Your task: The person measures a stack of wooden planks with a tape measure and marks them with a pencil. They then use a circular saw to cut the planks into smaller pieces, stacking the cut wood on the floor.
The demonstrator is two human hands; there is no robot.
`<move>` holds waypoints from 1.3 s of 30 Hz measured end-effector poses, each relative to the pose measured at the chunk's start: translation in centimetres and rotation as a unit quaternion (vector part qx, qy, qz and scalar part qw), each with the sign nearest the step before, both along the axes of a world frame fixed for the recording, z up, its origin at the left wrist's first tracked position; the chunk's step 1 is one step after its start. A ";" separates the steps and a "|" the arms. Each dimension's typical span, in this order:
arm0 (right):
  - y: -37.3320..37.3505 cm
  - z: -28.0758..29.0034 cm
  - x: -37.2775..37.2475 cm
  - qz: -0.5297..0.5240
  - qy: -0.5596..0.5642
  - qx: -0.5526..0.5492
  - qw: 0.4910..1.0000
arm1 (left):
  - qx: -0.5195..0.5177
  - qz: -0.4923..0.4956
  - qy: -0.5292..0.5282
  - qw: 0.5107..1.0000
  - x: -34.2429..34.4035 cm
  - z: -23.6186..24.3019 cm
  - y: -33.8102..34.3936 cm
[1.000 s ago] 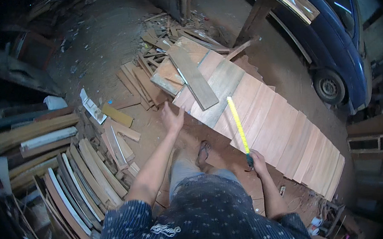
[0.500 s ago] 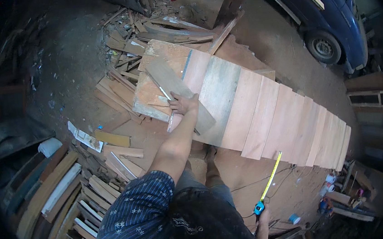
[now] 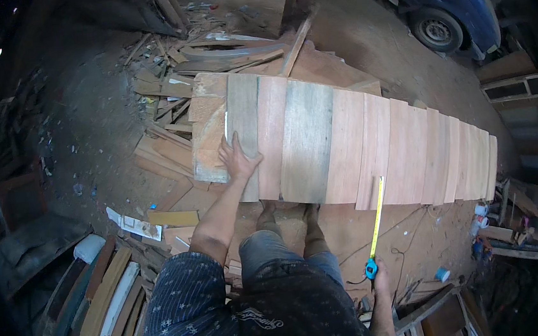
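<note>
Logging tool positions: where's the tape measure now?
Head view, lower right of centre: the tape measure is in the right hand, its yellow blade overlapping the near edge of the boards in the picture.

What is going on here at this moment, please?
The person's left hand rests, fingers spread, on a grey-brown board at the left end of a row of wooden boards. The right hand holds a blue tape measure. Its yellow strip is pulled out toward the boards; whether the tip touches them is unclear. Scrap wood lies behind.
</note>
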State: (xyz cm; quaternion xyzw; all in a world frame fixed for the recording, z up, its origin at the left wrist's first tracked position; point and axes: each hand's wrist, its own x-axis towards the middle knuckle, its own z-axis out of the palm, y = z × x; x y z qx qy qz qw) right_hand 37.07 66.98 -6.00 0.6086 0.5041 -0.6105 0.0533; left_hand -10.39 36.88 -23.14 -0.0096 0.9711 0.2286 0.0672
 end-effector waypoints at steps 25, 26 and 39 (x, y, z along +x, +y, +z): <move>-2.0 1.2 -0.6 -0.014 -0.001 0.015 1.000 | 0.023 -0.034 -0.018 0.999 -0.4 -1.1 -1.2; -2.2 1.1 -0.5 -0.016 0.010 0.016 1.000 | 0.023 -0.034 -0.019 0.999 -0.5 -1.1 -1.1; -4.5 0.5 -0.1 -0.009 -0.014 0.008 1.000 | 0.027 -0.042 -0.041 0.998 -0.8 -0.8 -1.2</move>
